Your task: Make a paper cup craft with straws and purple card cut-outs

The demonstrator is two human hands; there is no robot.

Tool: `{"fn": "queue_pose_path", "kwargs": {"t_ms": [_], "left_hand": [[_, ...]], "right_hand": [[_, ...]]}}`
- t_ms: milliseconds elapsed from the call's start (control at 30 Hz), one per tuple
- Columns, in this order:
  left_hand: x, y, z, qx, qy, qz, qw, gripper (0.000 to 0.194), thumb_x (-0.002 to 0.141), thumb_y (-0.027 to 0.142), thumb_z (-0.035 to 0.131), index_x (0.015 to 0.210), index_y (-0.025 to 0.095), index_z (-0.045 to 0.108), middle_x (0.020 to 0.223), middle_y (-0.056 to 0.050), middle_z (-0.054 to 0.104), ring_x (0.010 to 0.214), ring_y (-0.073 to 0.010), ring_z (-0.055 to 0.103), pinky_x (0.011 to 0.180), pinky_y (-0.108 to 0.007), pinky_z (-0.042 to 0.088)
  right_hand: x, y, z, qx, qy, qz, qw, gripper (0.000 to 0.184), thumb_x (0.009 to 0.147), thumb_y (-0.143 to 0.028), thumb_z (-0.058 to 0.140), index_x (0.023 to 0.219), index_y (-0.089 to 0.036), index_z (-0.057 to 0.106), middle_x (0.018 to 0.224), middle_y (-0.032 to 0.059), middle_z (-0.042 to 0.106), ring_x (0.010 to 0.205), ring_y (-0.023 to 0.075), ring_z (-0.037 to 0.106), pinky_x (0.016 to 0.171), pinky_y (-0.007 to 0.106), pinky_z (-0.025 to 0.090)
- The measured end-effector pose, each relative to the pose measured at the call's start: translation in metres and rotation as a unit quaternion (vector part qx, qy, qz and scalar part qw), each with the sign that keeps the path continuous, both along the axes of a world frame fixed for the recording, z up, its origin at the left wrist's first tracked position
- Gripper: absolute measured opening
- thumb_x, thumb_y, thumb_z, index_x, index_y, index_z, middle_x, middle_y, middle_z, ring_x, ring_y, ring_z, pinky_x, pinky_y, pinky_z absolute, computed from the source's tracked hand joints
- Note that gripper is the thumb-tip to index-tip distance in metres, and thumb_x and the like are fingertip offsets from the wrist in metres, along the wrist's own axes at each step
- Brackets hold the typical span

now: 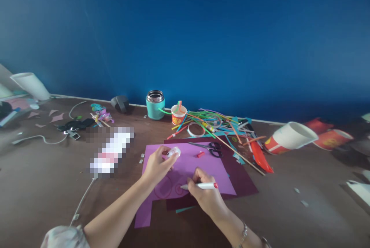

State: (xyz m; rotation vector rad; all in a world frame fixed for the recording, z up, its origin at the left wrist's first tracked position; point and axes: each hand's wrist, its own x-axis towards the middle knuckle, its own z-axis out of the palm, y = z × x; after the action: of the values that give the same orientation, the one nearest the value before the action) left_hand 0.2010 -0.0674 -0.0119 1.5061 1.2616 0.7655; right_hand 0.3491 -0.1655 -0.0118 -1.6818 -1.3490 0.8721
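Note:
My right hand (pixel 204 192) grips a white marker (pixel 204 186) with a red end, its tip at a small red circle drawn on the purple paper (pixel 190 159). A larger red circle (pixel 163 187) is drawn to the left of it. Between the thumb and fingers of my left hand (pixel 158 163) is a small white round object (pixel 174 152), held above the paper; its exact kind is unclear. Near the paper's top edge lie black-handled scissors (pixel 213 148) and a red marker cap (pixel 200 154). Darker maroon paper (pixel 243 186) shows underneath.
Behind the paper stand a teal flask (pixel 155 108) and a small paper cup (pixel 179 116). Colourful pipe cleaners (pixel 214 118) and a tape roll (pixel 195 129) lie right of them. A larger cup (pixel 290 138) tilts at the right. A blurred-out phone (pixel 112 151) lies left.

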Motion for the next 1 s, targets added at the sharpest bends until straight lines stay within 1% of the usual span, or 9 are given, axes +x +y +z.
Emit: {"fn": "queue_pose_path", "kwargs": {"t_ms": [200,400,567,767,867,1000], "left_hand": [[0.0001,0.0002,-0.0012,0.005,0.000,0.003,1.000,0.037,0.071,0.056,0.058,0.084,0.021,0.059,0.072,0.000,0.069,0.050,-0.0158,0.064,0.051,-0.025,0.048],[0.0000,0.0002,-0.0001,0.000,0.001,-0.004,1.000,0.038,0.071,0.056,0.057,0.085,0.021,0.058,0.073,0.000,0.068,0.052,-0.0160,0.064,0.051,-0.025,0.048],[-0.0001,-0.0002,0.0002,-0.001,0.004,-0.005,1.000,0.038,0.071,0.056,0.057,0.085,0.021,0.058,0.073,0.000,0.067,0.052,-0.0161,0.065,0.051,-0.025,0.048],[-0.0006,0.0002,-0.0011,0.003,0.006,-0.008,1.000,0.038,0.072,0.056,0.056,0.086,0.021,0.058,0.077,-0.001,0.068,0.052,-0.0159,0.064,0.051,-0.025,0.047],[-0.0007,0.0002,-0.0023,0.006,0.008,-0.006,1.000,0.038,0.072,0.056,0.057,0.086,0.020,0.058,0.074,-0.001,0.068,0.052,-0.0164,0.064,0.051,-0.025,0.047],[-0.0005,0.0002,-0.0029,0.002,0.006,-0.004,1.000,0.038,0.072,0.056,0.057,0.085,0.020,0.058,0.072,-0.001,0.068,0.052,-0.0167,0.064,0.052,-0.025,0.047]], "right_hand": [[-0.0002,0.0006,0.0006,-0.002,-0.002,-0.006,1.000,0.026,0.071,-0.026,0.050,0.055,-0.023,0.030,0.044,-0.0088,0.029,0.042,0.0078,0.030,0.040,0.018,0.029],[-0.0010,0.0001,0.0005,-0.010,-0.005,-0.007,1.000,0.025,0.068,-0.024,0.051,0.053,-0.022,0.031,0.041,-0.0088,0.031,0.041,0.0076,0.031,0.040,0.018,0.028],[-0.0003,-0.0003,-0.0030,-0.016,0.000,-0.001,1.000,0.026,0.069,-0.025,0.051,0.053,-0.022,0.032,0.041,-0.0089,0.032,0.041,0.0079,0.032,0.041,0.018,0.030],[0.0006,0.0004,0.0015,-0.021,-0.003,-0.010,1.000,0.024,0.071,-0.027,0.050,0.054,-0.022,0.033,0.043,-0.0082,0.033,0.042,0.0078,0.031,0.041,0.018,0.030],[0.0000,0.0005,0.0031,-0.017,-0.007,-0.006,1.000,0.025,0.071,-0.027,0.050,0.054,-0.022,0.033,0.044,-0.0081,0.033,0.043,0.0078,0.032,0.041,0.018,0.029],[-0.0006,0.0005,0.0018,-0.029,-0.001,-0.001,1.000,0.024,0.071,-0.026,0.051,0.054,-0.022,0.034,0.042,-0.0082,0.034,0.042,0.0077,0.030,0.040,0.019,0.028]]}}
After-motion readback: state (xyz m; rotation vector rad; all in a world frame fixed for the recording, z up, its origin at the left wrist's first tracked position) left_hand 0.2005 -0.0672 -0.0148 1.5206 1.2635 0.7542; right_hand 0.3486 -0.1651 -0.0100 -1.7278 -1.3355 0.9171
